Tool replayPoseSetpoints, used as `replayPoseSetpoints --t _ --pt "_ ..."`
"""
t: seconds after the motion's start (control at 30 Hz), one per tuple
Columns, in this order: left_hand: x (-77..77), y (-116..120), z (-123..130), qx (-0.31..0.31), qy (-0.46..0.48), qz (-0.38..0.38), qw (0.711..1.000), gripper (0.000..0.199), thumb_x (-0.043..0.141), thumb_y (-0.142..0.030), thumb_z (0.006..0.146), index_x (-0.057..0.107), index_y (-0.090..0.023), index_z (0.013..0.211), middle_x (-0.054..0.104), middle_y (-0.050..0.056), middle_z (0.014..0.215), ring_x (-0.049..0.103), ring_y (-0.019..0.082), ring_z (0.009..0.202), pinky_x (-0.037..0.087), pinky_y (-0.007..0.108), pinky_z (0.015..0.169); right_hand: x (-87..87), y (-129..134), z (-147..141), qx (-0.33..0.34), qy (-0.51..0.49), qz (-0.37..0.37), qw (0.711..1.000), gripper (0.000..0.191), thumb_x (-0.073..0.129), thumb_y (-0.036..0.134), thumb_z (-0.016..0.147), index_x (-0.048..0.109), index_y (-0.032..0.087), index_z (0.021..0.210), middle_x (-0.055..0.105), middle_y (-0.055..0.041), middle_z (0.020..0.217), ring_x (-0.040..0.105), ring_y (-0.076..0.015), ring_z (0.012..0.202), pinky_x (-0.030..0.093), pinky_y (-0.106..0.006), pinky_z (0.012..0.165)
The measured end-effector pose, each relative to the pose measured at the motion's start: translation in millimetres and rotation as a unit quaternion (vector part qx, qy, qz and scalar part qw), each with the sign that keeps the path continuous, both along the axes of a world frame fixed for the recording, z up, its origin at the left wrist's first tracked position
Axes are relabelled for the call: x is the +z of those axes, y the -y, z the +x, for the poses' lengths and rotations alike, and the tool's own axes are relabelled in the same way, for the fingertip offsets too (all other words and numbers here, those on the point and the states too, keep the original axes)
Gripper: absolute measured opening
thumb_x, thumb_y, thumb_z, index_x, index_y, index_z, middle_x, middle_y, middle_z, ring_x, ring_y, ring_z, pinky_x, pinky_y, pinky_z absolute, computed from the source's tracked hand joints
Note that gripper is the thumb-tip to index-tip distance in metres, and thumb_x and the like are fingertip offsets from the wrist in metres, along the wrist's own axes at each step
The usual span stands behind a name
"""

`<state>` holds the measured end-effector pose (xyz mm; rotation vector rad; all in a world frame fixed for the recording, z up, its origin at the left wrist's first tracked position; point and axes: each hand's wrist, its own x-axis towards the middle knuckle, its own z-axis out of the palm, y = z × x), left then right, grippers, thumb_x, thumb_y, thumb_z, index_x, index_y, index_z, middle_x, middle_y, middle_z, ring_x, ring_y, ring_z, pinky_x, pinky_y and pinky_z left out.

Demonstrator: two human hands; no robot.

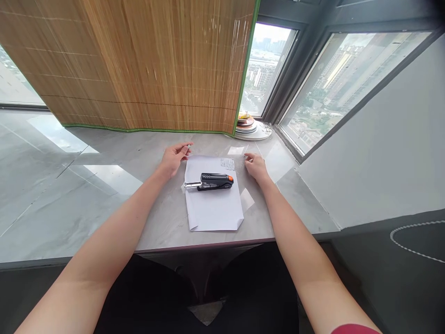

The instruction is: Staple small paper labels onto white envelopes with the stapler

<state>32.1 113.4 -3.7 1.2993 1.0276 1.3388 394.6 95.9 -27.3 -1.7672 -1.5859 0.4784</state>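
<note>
A black stapler [217, 181] with an orange button lies sideways on white paper [213, 208], its metal tray sticking out to the left. The paper's bottom corners are folded or curled, and small dark printing shows at its upper right. My left hand [173, 160] is just off the paper's upper left corner; its thumb and fingers come together around a small pale bit that I cannot make out. On the other side, right of the paper, my right hand [256, 166] rests on the countertop, fingers loosely bent and apart, away from the stapler.
The grey marbled countertop [104, 153] ends at a front edge above my dark-clothed legs. A bamboo blind [149, 65] hangs behind it. Stacked plates [247, 127] stand in the window corner. A white beaded cord [413, 226] hangs at the right.
</note>
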Motion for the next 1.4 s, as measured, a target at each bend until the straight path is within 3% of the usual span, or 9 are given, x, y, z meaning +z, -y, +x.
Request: replayPoseSetpoints --t 0.13,0.23,0.3,0.43,0.57,0.7,0.9,1.07,1.4 --pt "1.6 0 -3 -0.003 0.0 -0.009 1.0 0.049 0.094 -0.052 0.08 0.085 -0.021 0.117 0.07 0.005 0.093 0.06 0.014 0.08 0.052 0.029 0.073 2.9 -1 -2 -0.01 0.011 0.004 1.0 0.05 0.057 0.017 0.081 0.08 0.018 0.126 0.076 -0.0121 0.116 0.07 -0.0273 0.102 0.05 -0.047 0.114" --pt "3.5 2 -3 0.01 -0.043 0.027 0.999 0.049 0.089 -0.055 0.086 0.082 -0.02 0.119 0.072 0.006 0.09 0.062 0.016 0.079 0.052 0.03 0.072 13.3 7 -9 -0.001 -0.033 0.062 0.998 0.036 0.059 0.027 0.091 0.08 0.018 0.119 0.074 -0.0117 0.112 0.069 -0.0255 0.095 0.055 -0.045 0.105" --pt "4.2 4 -1 0.012 -0.078 0.051 0.996 0.046 0.085 -0.056 0.089 0.079 -0.018 0.116 0.075 0.008 0.091 0.066 0.018 0.082 0.053 0.032 0.075 22.9 18 -18 0.075 -0.078 0.119 0.987 0.033 0.057 0.042 0.102 0.079 0.021 0.113 0.073 -0.0107 0.115 0.069 -0.0256 0.101 0.056 -0.042 0.099" --pt "4.2 8 2 0.005 -0.154 0.068 0.986 0.039 0.079 -0.054 0.094 0.076 -0.017 0.106 0.08 0.012 0.099 0.071 0.023 0.093 0.056 0.037 0.087 35.2 48 -48 0.333 -0.085 0.162 0.925 0.05 0.055 0.069 0.108 0.078 0.026 0.121 0.074 -0.0091 0.123 0.07 -0.0264 0.111 0.058 -0.042 0.097" --pt "7.2 12 5 -0.005 -0.234 0.088 0.968 0.037 0.074 -0.055 0.096 0.077 -0.019 0.106 0.081 0.012 0.115 0.072 0.027 0.108 0.056 0.039 0.094 25.9 65 -77 0.446 0.012 0.154 0.882 0.05 0.08 0.057 0.097 0.073 0.026 0.136 0.078 -0.0105 0.123 0.072 -0.0294 0.111 0.059 -0.044 0.099" --pt "14.2 19 11 -0.079 -0.258 0.12 0.955 0.048 0.067 -0.066 0.1 0.076 -0.019 0.111 0.08 0.014 0.129 0.073 0.028 0.111 0.058 0.041 0.096 12.8 61 -81 0.39 0.017 0.2 0.899 0.033 0.076 0.033 0.096 0.076 0.025 0.128 0.082 -0.0085 0.114 0.077 -0.0269 0.099 0.06 -0.042 0.094" --pt "18.9 29 18 -0.141 -0.283 0.254 0.914 0.046 0.065 -0.066 0.104 0.075 -0.021 0.11 0.079 0.014 0.129 0.073 0.028 0.121 0.055 0.046 0.11 19.3 50 -62 0.246 0.025 0.248 0.937 0.03 0.076 0.025 0.089 0.076 0.025 0.119 0.082 -0.0084 0.109 0.076 -0.0287 0.099 0.06 -0.041 0.091" --pt "16.7 31 23 -0.171 -0.32 0.292 0.885 0.036 0.068 -0.058 0.105 0.078 -0.023 0.107 0.081 0.013 0.124 0.073 0.029 0.119 0.052 0.049 0.114 23.3 51 -64 0.243 0.003 0.237 0.941 0.029 0.077 0.03 0.09 0.076 0.024 0.118 0.082 -0.0081 0.108 0.076 -0.0279 0.096 0.059 -0.039 0.089" --pt "17.2 29 22 -0.184 -0.324 0.25 0.893 0.032 0.069 -0.055 0.102 0.079 -0.025 0.107 0.081 0.013 0.123 0.07 0.031 0.116 0.052 0.05 0.112 23.9 55 -71 0.246 -0.011 0.205 0.947 0.03 0.075 0.037 0.091 0.077 0.025 0.119 0.083 -0.0077 0.11 0.075 -0.0284 0.098 0.058 -0.04 0.091"
